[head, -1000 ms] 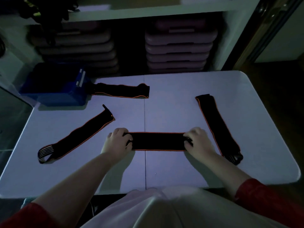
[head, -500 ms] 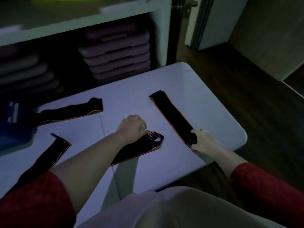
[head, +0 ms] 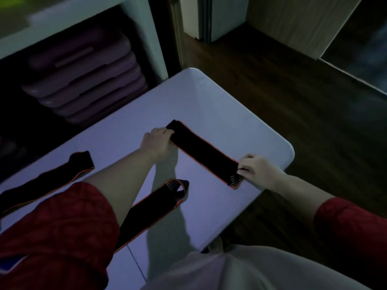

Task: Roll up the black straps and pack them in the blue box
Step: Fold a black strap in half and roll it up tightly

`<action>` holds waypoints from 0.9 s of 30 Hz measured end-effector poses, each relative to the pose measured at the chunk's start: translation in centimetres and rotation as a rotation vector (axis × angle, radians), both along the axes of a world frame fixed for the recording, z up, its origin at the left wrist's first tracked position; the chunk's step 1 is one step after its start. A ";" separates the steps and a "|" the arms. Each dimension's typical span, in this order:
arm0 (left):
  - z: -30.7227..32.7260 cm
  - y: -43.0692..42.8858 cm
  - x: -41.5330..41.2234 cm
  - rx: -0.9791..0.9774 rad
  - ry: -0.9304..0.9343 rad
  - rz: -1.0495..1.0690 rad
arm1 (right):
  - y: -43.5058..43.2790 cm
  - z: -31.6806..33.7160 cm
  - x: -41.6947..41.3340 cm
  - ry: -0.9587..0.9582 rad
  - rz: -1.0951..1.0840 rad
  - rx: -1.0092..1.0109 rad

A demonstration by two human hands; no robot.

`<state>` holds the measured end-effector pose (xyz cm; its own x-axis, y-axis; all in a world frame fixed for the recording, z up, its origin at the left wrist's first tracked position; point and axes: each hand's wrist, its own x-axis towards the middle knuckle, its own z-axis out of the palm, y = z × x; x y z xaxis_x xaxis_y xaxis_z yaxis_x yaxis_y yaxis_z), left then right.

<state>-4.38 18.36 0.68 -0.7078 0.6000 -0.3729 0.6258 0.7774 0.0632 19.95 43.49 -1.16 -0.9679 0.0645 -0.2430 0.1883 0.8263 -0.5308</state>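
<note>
Since half a second ago my left hand (head: 156, 141) crossed to the orange-edged black fabric strap (head: 204, 150) lying diagonally on the white table (head: 240, 126); right hand (head: 254, 169) pinches its near looped end, left grips the far end.

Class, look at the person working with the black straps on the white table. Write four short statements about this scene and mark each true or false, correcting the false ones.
1. Both hands hold the same strap. True.
2. The left hand grips the end with the striped loop. False: the right hand holds that end.
3. The held strap is already rolled up. False: it lies stretched flat on the table.
4. Another strap lies on the table near the person. True.
</note>
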 end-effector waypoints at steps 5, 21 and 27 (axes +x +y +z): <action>-2.2 0.9 -2.9 0.025 -0.073 0.053 | 1.6 1.2 -0.5 0.109 -0.282 -0.153; -2.0 -0.2 2.8 0.234 -0.204 -0.070 | 2.8 9.1 -4.3 0.220 -0.662 -0.438; -0.5 -3.6 5.2 0.362 -0.204 0.106 | 1.5 10.1 -5.7 0.227 -0.694 -0.444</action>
<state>0.84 14.75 0.16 -0.7058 0.6462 -0.2902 0.4903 0.7413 0.4584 14.29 45.03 8.91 -0.7727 0.6054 -0.1906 0.4247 0.2699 -0.8642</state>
